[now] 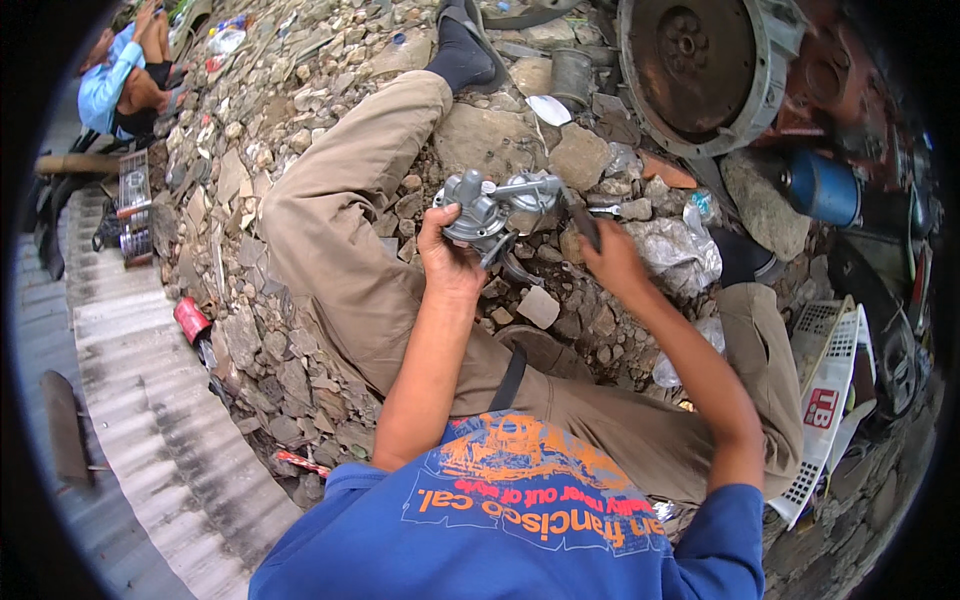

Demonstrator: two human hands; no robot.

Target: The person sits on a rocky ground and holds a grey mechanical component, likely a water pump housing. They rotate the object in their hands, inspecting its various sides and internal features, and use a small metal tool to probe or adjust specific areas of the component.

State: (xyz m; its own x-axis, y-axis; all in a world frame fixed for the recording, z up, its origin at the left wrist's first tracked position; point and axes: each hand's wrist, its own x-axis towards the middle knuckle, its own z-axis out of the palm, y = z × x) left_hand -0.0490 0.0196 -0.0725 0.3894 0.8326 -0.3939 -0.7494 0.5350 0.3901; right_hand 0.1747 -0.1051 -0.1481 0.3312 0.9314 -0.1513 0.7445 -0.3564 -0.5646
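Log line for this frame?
left hand: holds grey pump | right hand: tool on pump | seated on rubble

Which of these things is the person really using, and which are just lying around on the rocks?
In use:
- grey metal pump part, held in the left hand
- dark tool, gripped by the right hand

Lying about:
- red can
- blue cylinder
- rusty round engine part
- white plastic crate

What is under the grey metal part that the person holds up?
Under the grey metal part, held by the left hand, lie loose stones and a dark curved piece. The right hand holds a dark tool against it. The ground directly beneath is hidden.
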